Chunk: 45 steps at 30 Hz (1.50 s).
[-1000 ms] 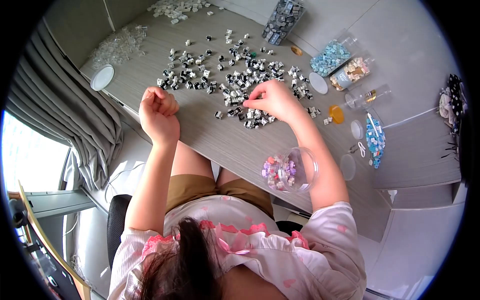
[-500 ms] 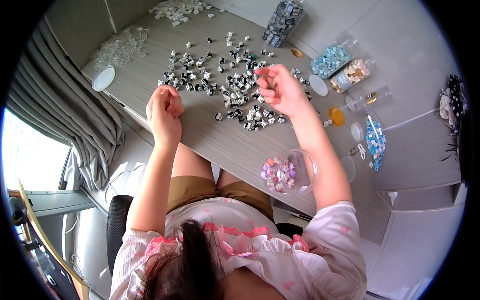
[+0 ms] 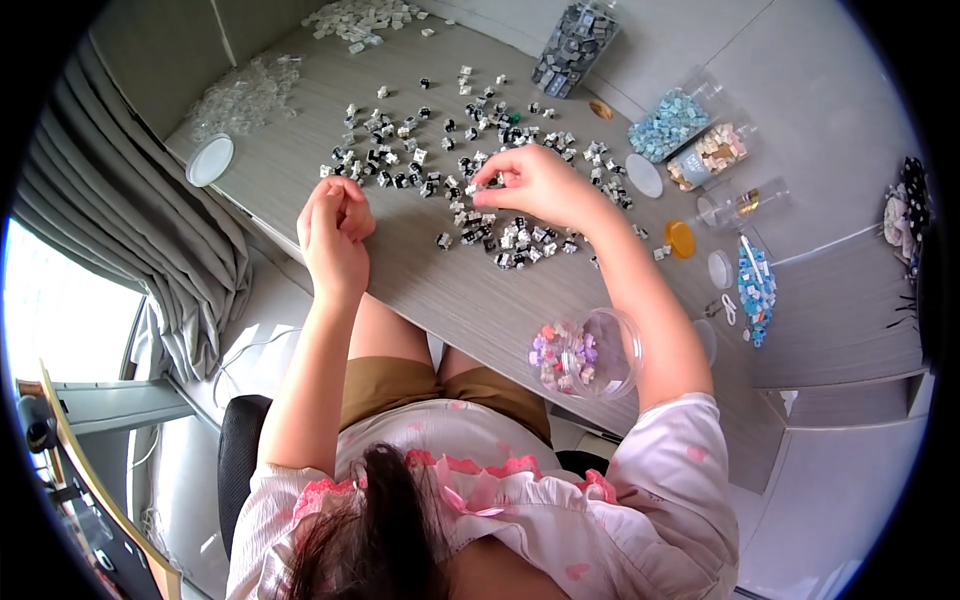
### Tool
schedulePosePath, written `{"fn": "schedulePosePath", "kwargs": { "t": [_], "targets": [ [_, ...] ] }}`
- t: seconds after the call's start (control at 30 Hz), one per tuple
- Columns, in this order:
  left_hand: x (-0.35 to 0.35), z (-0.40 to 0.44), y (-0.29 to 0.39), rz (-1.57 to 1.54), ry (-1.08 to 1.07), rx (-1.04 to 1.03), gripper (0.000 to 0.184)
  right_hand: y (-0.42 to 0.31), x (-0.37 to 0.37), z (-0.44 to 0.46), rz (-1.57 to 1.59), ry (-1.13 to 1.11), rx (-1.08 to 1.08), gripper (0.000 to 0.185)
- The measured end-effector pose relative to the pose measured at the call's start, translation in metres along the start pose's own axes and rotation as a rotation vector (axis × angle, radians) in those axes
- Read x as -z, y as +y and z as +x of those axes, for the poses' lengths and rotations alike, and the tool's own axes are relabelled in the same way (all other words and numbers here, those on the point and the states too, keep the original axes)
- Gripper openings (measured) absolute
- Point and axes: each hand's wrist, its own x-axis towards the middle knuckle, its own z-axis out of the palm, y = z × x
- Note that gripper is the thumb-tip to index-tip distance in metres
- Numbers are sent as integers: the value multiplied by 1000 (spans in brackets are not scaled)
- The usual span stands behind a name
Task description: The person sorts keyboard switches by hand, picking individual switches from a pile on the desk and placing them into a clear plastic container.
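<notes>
Gray curtain (image 3: 185,250) beside bright window (image 3: 50,300); wood-grain desk (image 3: 420,290); pale walls (image 3: 800,90).

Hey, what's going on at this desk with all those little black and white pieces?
Someone seated at the desk is picking through small black and white pieces by hand. The right hand reaches into them, thumb and forefinger at a small white piece. The left hand is curled near the desk's front edge; whether it holds anything is hidden. A clear round tub of pink and purple bits sits nearer the person.
</notes>
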Motion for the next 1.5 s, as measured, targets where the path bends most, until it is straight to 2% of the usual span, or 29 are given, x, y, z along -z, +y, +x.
{"fn": "schedulePosePath", "kwargs": {
  "t": [0.17, 0.3, 0.43, 0.57, 0.67, 0.7, 0.77, 0.8, 0.83, 0.9, 1.0, 1.1, 1.2, 1.23, 1.33, 1.4, 1.5],
  "targets": [
    [3, -1, -2, -62, 8, -9, 22, 22, 10, -23, 369, 20, 54, 26],
    [6, -1, -6, -68, 0, -22, 23, 17, 32, -65, 665, 8, -60, 34],
    [7, -2, -7, -35, -15, -36, 23, 37, 39, -97, 873, 95, -21, 39],
    [5, -3, -7, -4, 8, -18, 24, 47, 51, -126, 865, 212, -79, 34],
    [4, -3, -7, 75, 44, 19, 26, 50, 78, -141, 668, 404, -138, 24],
    [3, -2, -6, 108, 47, 38, 27, 51, 90, -141, 575, 562, -215, 22],
    [1, -2, -6, 187, 68, 62, 27, 64, 120, -134, 392, 850, -238, 27],
    [1, -3, -7, 233, 83, 68, 27, 91, 139, -127, 284, 940, -138, 31],
    [0, -2, -7, 279, 98, 72, 27, 99, 164, -123, 123, 994, -251, 37],
    [-2, -2, -7, 301, 103, 66, 27, 118, 199, -105, -15, 1197, -214, 38],
    [-3, -3, -7, 346, 96, 72, 27, 130, 230, -85, -345, 1226, -245, 39],
    [-3, -4, -5, 369, 69, 83, 27, 142, 244, -72, -349, 1172, -246, 37],
    [0, -3, -5, 353, 44, 94, 26, 129, 238, -77, -156, 1273, -297, 35],
    [1, -2, -6, 362, 49, 95, 26, 127, 232, -81, -116, 1258, -241, 31],
    [1, -4, -5, 376, 51, 99, 25, 95, 198, -98, 518, 1148, -174, 27],
    [-9, -5, -5, 370, 94, 53, 27, 77, 170, -103, 828, 1040, -128, 27],
    [-7, -4, -1, 354, 60, 96, 28, 72, 135, -111, 1312, 862, -101, 29]
  ]
}}
